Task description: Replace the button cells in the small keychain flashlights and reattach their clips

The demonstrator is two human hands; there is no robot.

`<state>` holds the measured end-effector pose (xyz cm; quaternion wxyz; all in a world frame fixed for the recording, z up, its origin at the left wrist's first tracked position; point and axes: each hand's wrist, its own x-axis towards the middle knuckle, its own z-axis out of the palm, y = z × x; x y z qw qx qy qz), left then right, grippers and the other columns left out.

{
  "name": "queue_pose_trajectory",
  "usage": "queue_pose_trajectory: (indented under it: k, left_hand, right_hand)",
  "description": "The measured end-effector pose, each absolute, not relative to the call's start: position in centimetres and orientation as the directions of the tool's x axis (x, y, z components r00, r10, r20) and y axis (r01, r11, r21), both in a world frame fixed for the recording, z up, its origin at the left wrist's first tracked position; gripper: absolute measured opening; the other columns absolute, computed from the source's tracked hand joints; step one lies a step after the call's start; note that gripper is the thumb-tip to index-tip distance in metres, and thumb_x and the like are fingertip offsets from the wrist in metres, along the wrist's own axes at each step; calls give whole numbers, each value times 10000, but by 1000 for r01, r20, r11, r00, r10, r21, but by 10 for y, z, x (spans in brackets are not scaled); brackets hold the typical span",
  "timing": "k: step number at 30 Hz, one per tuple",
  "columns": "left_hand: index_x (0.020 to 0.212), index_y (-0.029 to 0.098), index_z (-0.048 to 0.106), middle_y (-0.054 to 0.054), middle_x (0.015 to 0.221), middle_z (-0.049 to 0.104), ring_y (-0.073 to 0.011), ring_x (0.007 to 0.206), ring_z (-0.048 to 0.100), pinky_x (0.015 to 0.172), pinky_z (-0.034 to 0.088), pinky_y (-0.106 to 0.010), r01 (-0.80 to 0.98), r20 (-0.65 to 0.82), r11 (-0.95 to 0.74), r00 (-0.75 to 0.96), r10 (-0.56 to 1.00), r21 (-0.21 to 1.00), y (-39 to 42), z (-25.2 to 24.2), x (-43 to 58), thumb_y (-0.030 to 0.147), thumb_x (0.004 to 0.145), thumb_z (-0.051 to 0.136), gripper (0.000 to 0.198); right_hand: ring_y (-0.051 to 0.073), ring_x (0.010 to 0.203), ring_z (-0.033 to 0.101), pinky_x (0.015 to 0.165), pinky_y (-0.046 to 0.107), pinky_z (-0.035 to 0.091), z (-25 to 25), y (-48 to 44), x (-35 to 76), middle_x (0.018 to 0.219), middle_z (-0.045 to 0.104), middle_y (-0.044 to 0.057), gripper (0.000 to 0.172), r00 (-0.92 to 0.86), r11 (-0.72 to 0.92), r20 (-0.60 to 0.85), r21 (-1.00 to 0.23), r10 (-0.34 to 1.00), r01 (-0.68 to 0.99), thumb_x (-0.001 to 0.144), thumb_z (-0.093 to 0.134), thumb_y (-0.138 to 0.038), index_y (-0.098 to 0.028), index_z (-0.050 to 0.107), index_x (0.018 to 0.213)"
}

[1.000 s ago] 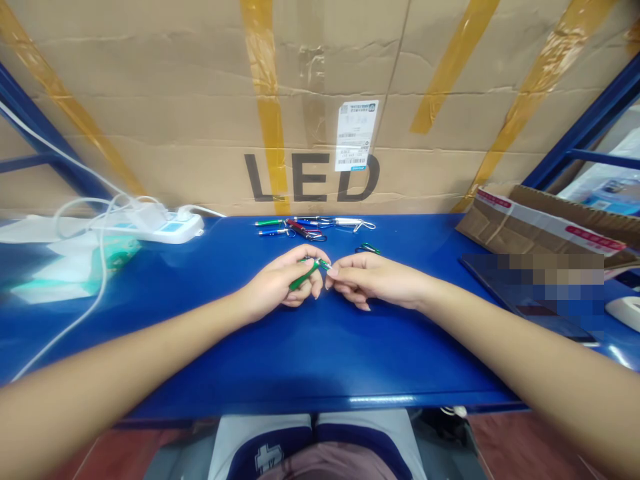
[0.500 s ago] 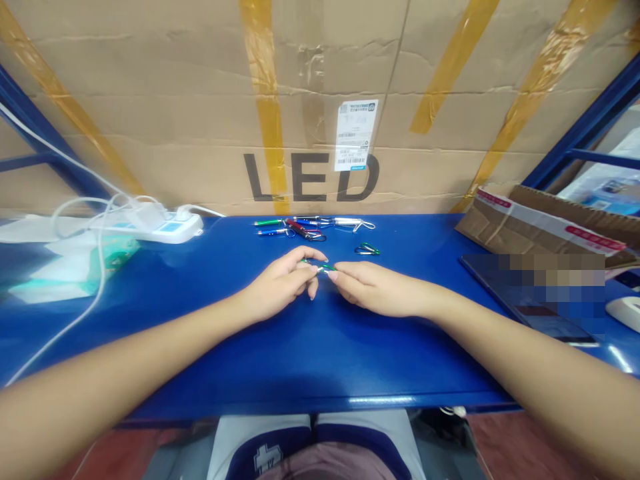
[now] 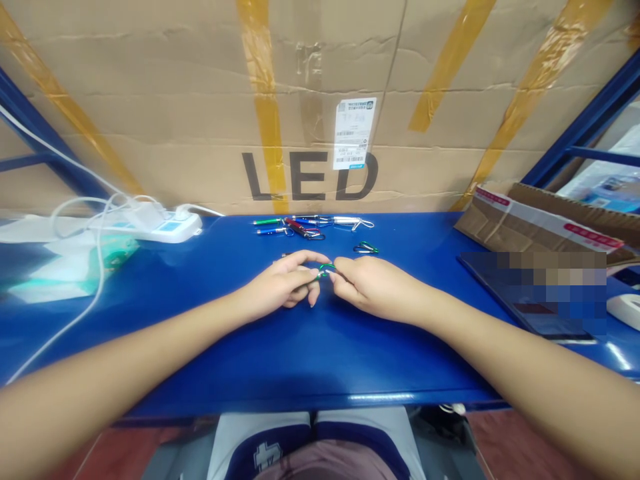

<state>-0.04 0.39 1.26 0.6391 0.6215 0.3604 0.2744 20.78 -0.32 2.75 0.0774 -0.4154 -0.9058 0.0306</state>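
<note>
Over the middle of the desk, my left hand [image 3: 285, 283] is closed around a slim penlight-like tube, mostly hidden by the fingers. A silvery end shows by the thumb tip. At that end is a small green carabiner [image 3: 327, 266], held between both hands. My right hand [image 3: 373, 287] pinches the carabiner's other side between thumb and index finger. Just beyond the right hand lies another green carabiner [image 3: 366, 247] with a silvery gate. Farther back is a loose group of slim metal penlights [image 3: 300, 228] in green, blue, dark red and silver, several with carabiners.
A white power strip [image 3: 175, 227] with plugs and cables lies on the left, beside green-and-white packets [image 3: 75, 270]. To the right are an open cardboard box [image 3: 540, 223] and a dark flat tablet-like device [image 3: 500, 293]. A large carton [image 3: 200, 100] marked LED stands behind the blue desk [image 3: 325, 367].
The right hand has turned slightly, its fingers more bent. More of the green carabiner's loop now shows between the hands, and the tube's silvery end is by the left thumb.
</note>
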Motion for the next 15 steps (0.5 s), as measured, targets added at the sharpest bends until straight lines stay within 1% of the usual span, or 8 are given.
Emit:
queue_pose_trajectory:
  k: [3, 8, 12, 15]
  left_hand:
    - [1310, 144, 459, -15, 648, 646, -51, 396, 311, 400, 201, -188, 48, -121, 117, 620, 775, 992, 4, 12, -1, 362, 928, 560, 452]
    - [1380, 136, 404, -37, 719, 692, -81, 425, 458, 401, 323, -202, 35, -92, 93, 674, 733, 995, 3, 12, 0, 385, 937, 569, 534]
    - [1428, 155, 373, -63, 816, 725, -86, 482, 486, 433, 362, -205, 124, -86, 2, 680, 729, 992, -1, 13, 0, 397, 953, 567, 567]
    - [1454, 181, 346, -61, 871, 739, -93, 516, 488, 477, 388, -220, 232, -66, -116, 654, 753, 966, 0, 12, -2, 420, 936, 593, 622]
  right_hand:
    - [174, 620, 578, 575, 280, 293, 28, -4, 207, 779, 689, 85, 325, -638, 649, 120, -127, 761, 750, 1036, 384, -360, -145, 617, 962]
    - [194, 680, 626, 592, 278, 320, 29, -5, 205, 830, 711, 101, 326, -619, 628, 106, -143, 778, 765, 1039, 389, -361, -143, 617, 953]
    - [182, 675, 619, 602, 272, 333, 28, -3, 204, 829, 710, 90, 315, -624, 632, 107, -176, 774, 755, 1040, 389, -357, -153, 613, 951]
    - [182, 684, 617, 619, 276, 345, 27, 2, 206, 822, 703, 82, 330, -587, 599, 119, -173, 801, 782, 1051, 350, -360, -164, 595, 949]
